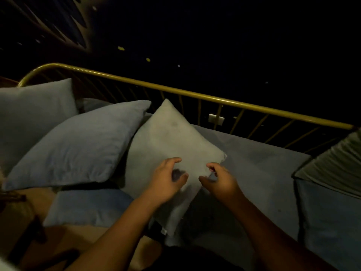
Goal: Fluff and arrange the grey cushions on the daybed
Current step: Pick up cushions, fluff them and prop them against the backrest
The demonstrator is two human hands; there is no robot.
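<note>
A pale grey cushion (168,141) stands on one corner in the middle of the daybed (259,153), leaning back toward the rail. My left hand (166,180) lies over its lower face with fingers curled and apart. My right hand (218,178) is at the cushion's right edge, fingers bent against the seam; a grip is unclear. To the left a blue-grey cushion (78,147) leans over, another (33,114) stands behind it, and a flat one (88,206) lies below.
A brass rail (195,92) with thin bars runs along the back of the daybed. A dark blue cushion topped by pleated grey fabric (330,173) sits at the right end. The room beyond is dark. Tan floor shows at the lower left.
</note>
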